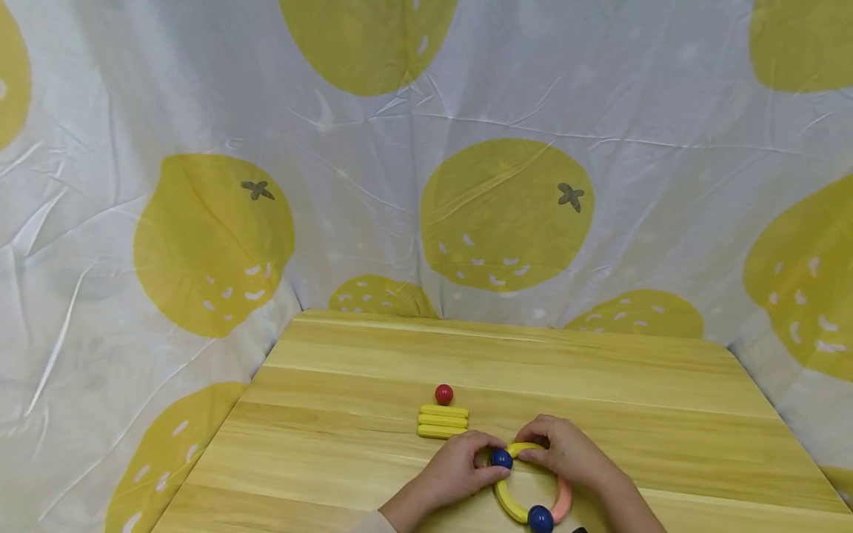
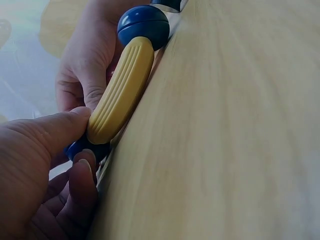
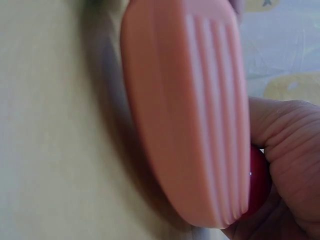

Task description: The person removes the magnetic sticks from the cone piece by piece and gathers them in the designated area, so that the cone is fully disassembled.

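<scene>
A ring (image 1: 504,494) of curved sticks and balls lies flat on the table (image 1: 320,444), at its near side and right of the middle, with a hand on either side of its far part. The left hand (image 1: 456,463) pinches the upper blue ball (image 1: 501,459) between thumb and fingers, the thumb also against the end of the long yellow stick (image 2: 122,92). That stick's long axis runs from this ball back toward the person, bowing out to the left, and ends at the lower blue ball (image 1: 540,519). From there the pink stick (image 1: 563,500) goes away from the person up the right side, bowing right. The far yellow stick (image 1: 520,448) leads from the upper blue ball crosswise to the right hand (image 1: 566,448), whose fingers grip a small red ball (image 3: 260,182), seen from the right wrist. Beyond the left hand, three straight yellow sticks (image 1: 443,420) lie side by side, long axes pointing left to right, with another red ball (image 1: 443,394) just past them
</scene>
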### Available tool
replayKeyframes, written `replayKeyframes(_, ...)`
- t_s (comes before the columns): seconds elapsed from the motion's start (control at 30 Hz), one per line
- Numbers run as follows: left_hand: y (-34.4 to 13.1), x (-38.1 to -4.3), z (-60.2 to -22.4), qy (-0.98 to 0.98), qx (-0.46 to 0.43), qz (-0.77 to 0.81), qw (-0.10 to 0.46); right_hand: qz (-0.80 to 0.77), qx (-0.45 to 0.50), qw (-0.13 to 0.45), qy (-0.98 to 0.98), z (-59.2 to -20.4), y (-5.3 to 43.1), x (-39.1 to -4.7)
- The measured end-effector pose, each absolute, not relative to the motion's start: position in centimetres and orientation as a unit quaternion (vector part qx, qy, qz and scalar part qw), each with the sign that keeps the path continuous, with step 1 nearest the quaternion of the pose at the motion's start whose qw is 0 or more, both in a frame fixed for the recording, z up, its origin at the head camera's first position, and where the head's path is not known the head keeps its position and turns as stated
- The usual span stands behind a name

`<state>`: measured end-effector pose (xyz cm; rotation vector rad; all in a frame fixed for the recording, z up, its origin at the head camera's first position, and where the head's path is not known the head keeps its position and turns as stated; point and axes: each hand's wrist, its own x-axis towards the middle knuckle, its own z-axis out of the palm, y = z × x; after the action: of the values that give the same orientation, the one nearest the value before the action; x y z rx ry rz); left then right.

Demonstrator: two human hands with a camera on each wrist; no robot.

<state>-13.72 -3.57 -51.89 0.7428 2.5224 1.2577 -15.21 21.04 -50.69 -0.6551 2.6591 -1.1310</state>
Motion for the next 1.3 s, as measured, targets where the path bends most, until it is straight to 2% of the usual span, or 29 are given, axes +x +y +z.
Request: replayKeyframes(1.3, -3.87, -13.65, -52.42, 0.850, 0.290, 0.433, 0.074, -0.371, -0.209, 0.091, 0.900, -50.88, 20.97, -15.42)
